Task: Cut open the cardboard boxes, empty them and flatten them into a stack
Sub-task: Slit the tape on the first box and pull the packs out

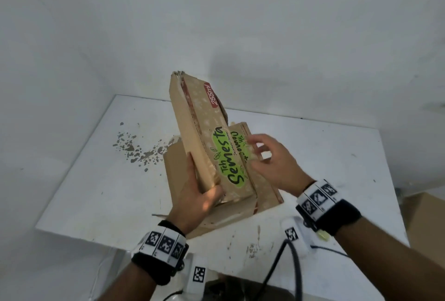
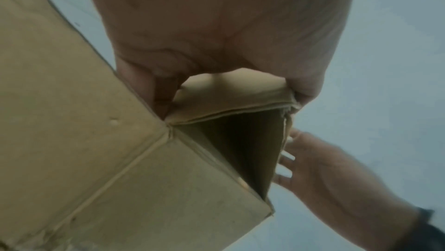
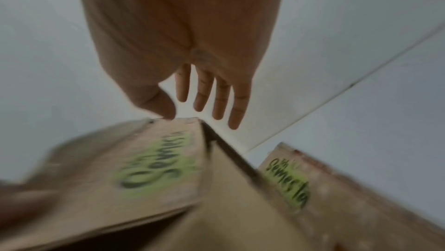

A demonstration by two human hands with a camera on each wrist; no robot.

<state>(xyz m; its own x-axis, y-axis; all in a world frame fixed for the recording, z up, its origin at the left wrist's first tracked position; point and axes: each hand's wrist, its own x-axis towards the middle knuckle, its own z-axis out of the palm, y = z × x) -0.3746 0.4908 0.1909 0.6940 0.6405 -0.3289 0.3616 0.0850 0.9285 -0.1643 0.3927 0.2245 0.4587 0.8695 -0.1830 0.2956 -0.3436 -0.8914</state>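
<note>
Head view shows a collapsed cardboard box (image 1: 204,137) printed "Teh Semesta" and "255ml", held tilted above a white table (image 1: 313,156) with its far end raised toward the wall. The left hand (image 1: 197,194) grips the near lower end of that box, thumb across the printed face and fingers wrapped round the edge behind. The right hand (image 1: 272,161) sits at the box's right side with fingers spread and loosely extended, holding nothing; whether its fingertips touch the cardboard is hard to tell. Under the raised box lies flattened cardboard (image 1: 265,194) with the same green logo, resting on the table. Brown chipped spots (image 1: 134,149) mark the tabletop to the left. In the left wrist view the left hand (image 2: 216,45) pinches a folded flap of the box (image 2: 96,160), whose open end shows a dark hollow inside, and the right hand (image 2: 320,169) shows just beyond its edge. In the right wrist view, blurred, the right hand (image 3: 192,64) has straight fingers over the box (image 3: 156,169), the thumb tip at its top edge, with the flattened cardboard (image 3: 301,188) lower right.
</note>
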